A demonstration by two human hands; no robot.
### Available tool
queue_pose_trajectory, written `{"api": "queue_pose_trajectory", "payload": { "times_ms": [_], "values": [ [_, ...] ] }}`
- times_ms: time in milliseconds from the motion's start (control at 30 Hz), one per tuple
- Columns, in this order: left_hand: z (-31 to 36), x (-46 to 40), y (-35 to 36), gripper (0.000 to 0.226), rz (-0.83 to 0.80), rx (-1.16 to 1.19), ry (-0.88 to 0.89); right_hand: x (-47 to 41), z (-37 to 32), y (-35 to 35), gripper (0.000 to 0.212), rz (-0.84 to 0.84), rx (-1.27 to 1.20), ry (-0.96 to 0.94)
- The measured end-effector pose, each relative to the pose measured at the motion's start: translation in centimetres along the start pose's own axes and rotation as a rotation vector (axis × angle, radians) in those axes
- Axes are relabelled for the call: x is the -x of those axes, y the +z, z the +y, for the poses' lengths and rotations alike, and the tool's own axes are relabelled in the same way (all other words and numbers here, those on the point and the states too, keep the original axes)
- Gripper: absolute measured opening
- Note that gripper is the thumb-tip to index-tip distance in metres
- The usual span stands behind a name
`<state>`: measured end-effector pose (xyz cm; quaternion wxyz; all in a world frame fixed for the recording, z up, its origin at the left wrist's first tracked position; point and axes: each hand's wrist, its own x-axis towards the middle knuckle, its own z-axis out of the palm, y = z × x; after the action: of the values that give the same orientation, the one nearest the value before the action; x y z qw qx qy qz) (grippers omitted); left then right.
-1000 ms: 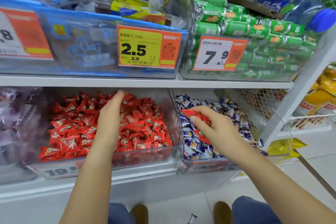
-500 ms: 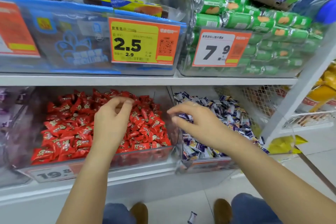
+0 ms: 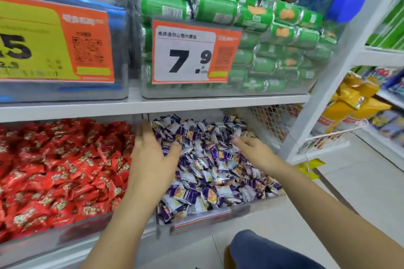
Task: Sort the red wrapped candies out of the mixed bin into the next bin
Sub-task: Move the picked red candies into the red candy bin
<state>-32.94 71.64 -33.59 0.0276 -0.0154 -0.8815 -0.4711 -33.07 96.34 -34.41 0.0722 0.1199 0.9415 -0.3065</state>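
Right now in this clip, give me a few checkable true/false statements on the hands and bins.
1. Both hands are over the bin of purple-and-white candies. True.
2. The left hand grips a red candy. False: its fingers are spread and hold nothing.
3. The red candies fill the bin left of the purple-and-white ones. True.
4. The price tag over the green packs reads 2.5. False: it reads 7.9.
5. The right hand rests on the upper shelf. False: it reaches into the lower bin.
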Motion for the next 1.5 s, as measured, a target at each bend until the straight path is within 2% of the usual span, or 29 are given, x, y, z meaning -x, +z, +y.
{"api": "queue_pose_trajectory", "payload": {
  "times_ms": [100, 200, 267, 333, 467, 567, 733, 833, 900, 967, 1033, 1167, 1267, 1333, 1433, 1500],
  "values": [
    [-0.2, -0.5, 0.4, 0.069, -0.008, -0.052, -0.027, -3.5, -1.4, 0.9, 0.058, -0.089, 0.001, 0.067],
    [-0.4, -0.5, 0.5, 0.073, 0.001, -0.062, -0.014, -5.8, -1.9, 2.4, 0.058, -0.176, 0.113, 0.129],
    [-0.4, -0.4, 0.4, 0.075, 0.011, -0.059, 0.008, -6.8, -2.1, 3.7, 0.053, -0.124, 0.179, 0.134],
    [-0.4, -0.5, 0.5, 0.076, 0.015, -0.057, 0.034, -7.2, -2.5, 4.8, 0.059, -0.083, 0.217, 0.14],
    [-0.7, -0.6, 0.5, 0.076, 0.011, -0.067, 0.073, -6.7, -3.1, 4.9, 0.093, -0.251, -0.139, 0.242],
    [-0.7, -0.5, 0.4, 0.076, 0.008, -0.071, 0.083, -4.5, -3.7, 3.5, 0.074, -0.341, -0.26, 0.172],
    [-0.6, -0.4, 0.2, 0.075, -0.011, -0.068, 0.074, 0.1, -3.9, 1.5, 0.057, -0.359, -0.211, -0.02],
    [-0.6, -0.3, 0.1, 0.073, -0.029, -0.083, 0.064, 2.0, -3.2, 0.0, 0.058, -0.382, -0.175, -0.104],
    [-0.5, -0.3, 0.0, 0.073, -0.038, -0.093, 0.066, 2.2, -2.5, -1.3, 0.062, -0.306, -0.185, -0.153],
    [-0.5, -0.3, 0.0, 0.072, -0.04, -0.106, 0.069, 1.7, -1.4, -2.5, 0.058, -0.157, -0.189, -0.107],
    [-0.5, -0.3, 0.0, 0.072, -0.036, -0.117, 0.062, 1.0, -0.5, -3.2, 0.05, -0.083, -0.176, -0.057],
    [-0.4, -0.2, 0.0, 0.073, -0.038, -0.127, 0.046, -1.2, 0.0, -1.9, 0.046, -0.146, -0.121, -0.011],
    [-0.3, -0.3, 0.1, 0.074, -0.038, -0.133, 0.038, -3.6, -1.3, 0.7, 0.055, -0.246, -0.121, 0.045],
    [-0.3, -0.4, 0.1, 0.075, -0.038, -0.142, 0.044, -4.8, -2.3, 2.4, 0.063, -0.29, -0.014, 0.064],
    [-0.3, -0.4, 0.1, 0.074, -0.03, -0.156, 0.076, -6.0, -3.5, 4.3, 0.062, -0.212, 0.139, 0.083],
    [-0.5, -0.5, 0.1, 0.073, -0.02, -0.159, 0.094, -6.3, -3.9, 4.9, 0.072, -0.228, 0.158, 0.115]
  ]
}}
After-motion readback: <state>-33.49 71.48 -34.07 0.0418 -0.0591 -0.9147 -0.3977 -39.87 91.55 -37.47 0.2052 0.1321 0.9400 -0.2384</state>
